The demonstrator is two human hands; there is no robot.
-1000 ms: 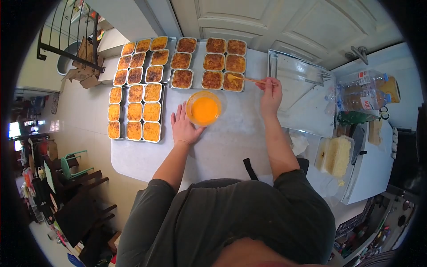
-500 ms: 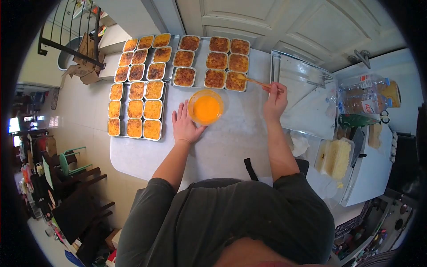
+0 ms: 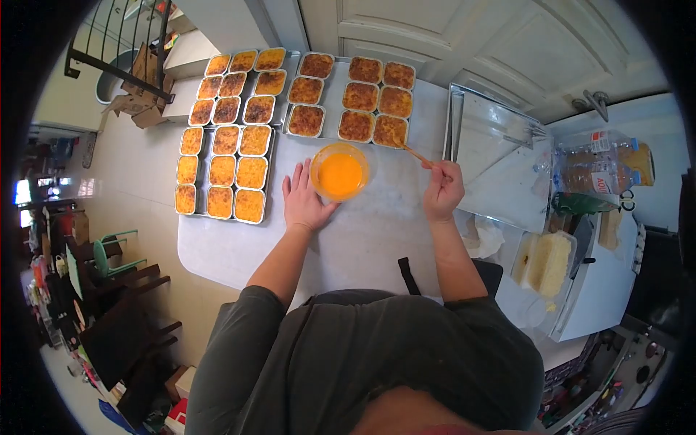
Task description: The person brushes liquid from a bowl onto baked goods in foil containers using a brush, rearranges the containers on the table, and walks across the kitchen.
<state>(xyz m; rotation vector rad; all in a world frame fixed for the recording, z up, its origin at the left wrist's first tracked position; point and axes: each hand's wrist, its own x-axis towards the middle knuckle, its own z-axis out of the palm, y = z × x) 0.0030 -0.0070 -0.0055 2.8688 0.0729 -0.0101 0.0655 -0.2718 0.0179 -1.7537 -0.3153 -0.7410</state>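
Note:
My left hand lies with fingers spread on the white table, its thumb beside a clear bowl of orange liquid. In my right hand is the end of a thin wooden brush, pinched between the fingers. Its tip rests on the browned top of the nearest right foil tray. Other browned foil trays stand beside and behind that one on a metal baking tray.
Yellow-topped foil trays fill the table's left side. An upright-rimmed metal tray lies at the right. Past it are plastic bottles, scissors and a container with a yellow block. A black strap lies near my body.
My right hand has moved a little down, and the brush now slants more steeply, its tip nearer the right side of the same foil tray. My left hand stays beside the bowl.

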